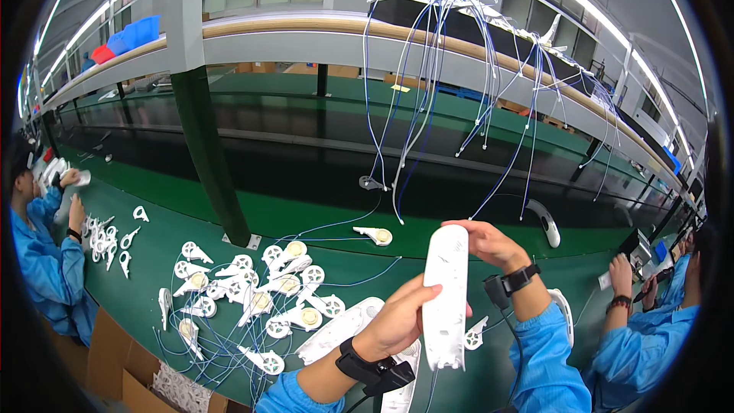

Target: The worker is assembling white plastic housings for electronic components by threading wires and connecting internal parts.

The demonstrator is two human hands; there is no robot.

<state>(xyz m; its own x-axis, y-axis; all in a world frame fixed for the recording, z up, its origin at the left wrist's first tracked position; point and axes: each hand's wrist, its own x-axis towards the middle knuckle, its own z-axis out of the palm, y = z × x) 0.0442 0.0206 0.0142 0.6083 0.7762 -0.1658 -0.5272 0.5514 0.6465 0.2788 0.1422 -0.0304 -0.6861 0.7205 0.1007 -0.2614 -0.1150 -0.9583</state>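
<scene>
A long white plastic housing [446, 298] stands almost upright before me, above the green bench. My left hand [401, 317] grips its lower left side, thumb on the face and fingertips showing past the right edge. At its top right corner, the fingers of my right hand [495, 247] curl round the upper edge. A wire hangs below the housing. Under my left forearm lie more white housing shells [336, 330], partly covered. A small white wheel-shaped part [475, 334] rests just right of the held housing.
Many white wheel-ended parts with blue and white wires [260, 302] are heaped on the left. A green post [210, 153] rises behind them. Wire bundles [428, 69] hang from the shelf above a dark conveyor [306, 160]. Co-workers [46, 260] sit on both sides. A cardboard box [115, 352] stands lower left.
</scene>
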